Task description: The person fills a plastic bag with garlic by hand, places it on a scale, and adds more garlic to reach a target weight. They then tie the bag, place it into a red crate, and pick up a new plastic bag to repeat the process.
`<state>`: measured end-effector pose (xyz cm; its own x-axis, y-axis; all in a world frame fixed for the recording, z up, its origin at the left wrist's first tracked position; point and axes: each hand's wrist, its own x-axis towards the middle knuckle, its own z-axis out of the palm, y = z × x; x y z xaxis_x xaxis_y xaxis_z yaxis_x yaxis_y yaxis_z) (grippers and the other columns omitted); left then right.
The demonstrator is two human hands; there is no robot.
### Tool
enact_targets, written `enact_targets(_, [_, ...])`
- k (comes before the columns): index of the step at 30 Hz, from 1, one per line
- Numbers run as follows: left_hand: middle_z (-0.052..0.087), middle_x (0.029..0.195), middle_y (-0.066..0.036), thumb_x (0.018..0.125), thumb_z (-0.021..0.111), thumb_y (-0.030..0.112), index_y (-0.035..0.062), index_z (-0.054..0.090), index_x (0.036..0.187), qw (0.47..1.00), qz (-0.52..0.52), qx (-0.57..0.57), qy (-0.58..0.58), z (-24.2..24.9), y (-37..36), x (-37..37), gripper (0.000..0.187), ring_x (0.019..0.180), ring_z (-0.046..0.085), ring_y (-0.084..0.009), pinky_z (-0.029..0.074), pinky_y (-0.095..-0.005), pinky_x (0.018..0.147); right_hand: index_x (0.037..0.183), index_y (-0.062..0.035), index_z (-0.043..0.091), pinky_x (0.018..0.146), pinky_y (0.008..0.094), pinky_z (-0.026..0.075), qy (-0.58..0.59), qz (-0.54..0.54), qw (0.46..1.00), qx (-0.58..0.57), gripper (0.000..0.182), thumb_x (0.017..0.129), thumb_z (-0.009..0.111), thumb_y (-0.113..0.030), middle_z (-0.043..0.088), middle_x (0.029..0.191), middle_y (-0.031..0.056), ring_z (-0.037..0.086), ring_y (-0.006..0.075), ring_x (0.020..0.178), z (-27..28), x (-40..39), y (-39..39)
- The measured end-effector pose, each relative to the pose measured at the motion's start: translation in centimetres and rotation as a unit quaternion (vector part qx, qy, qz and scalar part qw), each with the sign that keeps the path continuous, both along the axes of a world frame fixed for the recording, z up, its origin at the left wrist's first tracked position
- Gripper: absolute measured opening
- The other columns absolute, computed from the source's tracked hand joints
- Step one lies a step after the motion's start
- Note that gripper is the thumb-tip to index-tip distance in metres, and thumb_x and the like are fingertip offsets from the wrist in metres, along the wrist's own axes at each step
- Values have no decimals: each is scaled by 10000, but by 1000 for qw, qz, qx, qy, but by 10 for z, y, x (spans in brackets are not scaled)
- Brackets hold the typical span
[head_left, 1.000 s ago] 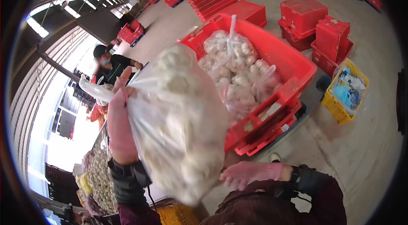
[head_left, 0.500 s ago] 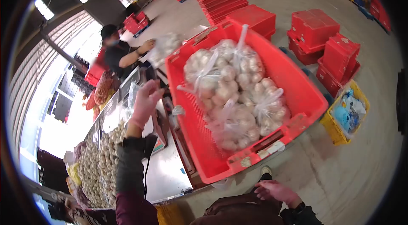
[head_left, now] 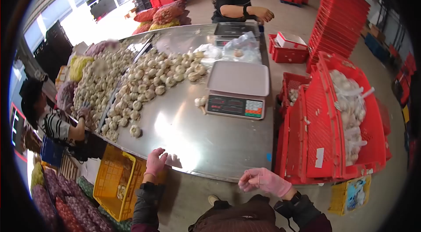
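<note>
My left hand (head_left: 155,162), in a pink glove, is held at the near edge of the metal table (head_left: 175,144), fingers loosely apart and holding nothing. In a matching glove, my right hand (head_left: 265,181) hovers just off that edge farther right, its fingers bent but apart, with no object visible in them. Beyond both hands sits a digital scale (head_left: 237,89) with a bare pan. Loose garlic bulbs (head_left: 153,74) are heaped on the table to the left. Thin clear plastic bags (head_left: 241,48) lie behind the scale.
At right, a red crate (head_left: 322,144) holds bagged garlic (head_left: 348,96); tall stacked crates (head_left: 337,21) stand behind. A yellow crate (head_left: 115,183) is low at left. One co-worker (head_left: 232,1) stands at the far end beside a second scale (head_left: 237,29), another (head_left: 59,120) at left.
My view has swung from the red crate of bagged garlic toward the table. My left hand has dropped from beside that crate to the table edge. The far co-worker's hand no longer shows a bag.
</note>
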<state>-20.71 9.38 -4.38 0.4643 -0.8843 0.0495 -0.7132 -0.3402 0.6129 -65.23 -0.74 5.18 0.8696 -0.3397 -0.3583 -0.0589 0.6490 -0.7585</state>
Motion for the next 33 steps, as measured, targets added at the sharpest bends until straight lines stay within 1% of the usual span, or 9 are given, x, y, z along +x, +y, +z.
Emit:
enact_targets(8, [672,793,-171,840,558,408,110,687,874,964,150,169,-139,-16,-11,70,327,791,648,-364,512,-456,697,967,24,622,747,257,520,46,-90,985,-140,177,908,515,-104,648,911,70,630,137,811,51,170,-105])
enact_targets(11, [656,723,-174,838,555,375,104,672,887,960,160,172,-149,-11,-13,63,300,721,644,-379,500,-466,641,829,-13,645,616,244,463,128,-164,921,-328,176,885,527,-130,622,758,31,572,79,711,37,212,-193])
enact_targets(14, [645,683,-152,812,605,319,108,674,835,965,181,109,-155,-12,-13,60,223,648,625,-369,483,-457,592,827,-40,667,672,357,494,349,-248,648,-630,257,817,576,-280,651,745,110,646,213,746,17,245,-324])
enact_targets(19, [620,604,-123,774,632,270,107,675,810,960,206,110,-157,-13,-18,65,172,586,618,-329,474,-430,551,1018,-28,675,779,388,517,636,-202,448,-595,463,769,617,-414,683,988,143,655,315,919,-22,269,-481])
enact_targets(20, [601,560,-97,755,654,257,117,684,793,954,223,98,-176,-14,-21,64,148,536,606,-315,473,-433,536,1018,-28,675,779,388,517,636,-200,454,-591,463,769,617,-414,683,988,143,655,315,919,-22,275,-495])
enact_targets(22, [628,722,-129,794,629,283,114,675,920,955,212,173,-118,12,-27,67,216,654,609,-329,481,-435,603,1097,-39,653,850,374,501,648,-88,622,-431,526,736,650,-422,643,1118,171,625,290,1033,-24,281,-518])
enact_targets(23, [654,883,-161,832,603,309,111,666,1047,947,203,242,-56,19,-29,66,298,772,612,-343,489,-437,669,1097,-39,653,850,374,501,650,-80,626,-425,526,736,650,-422,643,1118,171,625,290,1033,-37,284,-536])
enact_targets(25, [635,700,-139,837,599,245,108,695,904,964,195,147,-106,7,-22,67,181,648,597,-336,466,-429,593,1220,-114,595,1005,400,384,664,-5,626,-408,557,790,584,-467,511,1344,129,520,273,1205,-71,281,-569])
enact_targets(33, [647,773,-160,843,585,211,90,670,930,958,171,183,-141,-2,-21,75,171,702,604,-358,479,-438,650,1424,-177,339,1005,410,415,455,-43,647,-610,738,791,642,-405,534,1253,214,497,343,1211,-76,354,-577])
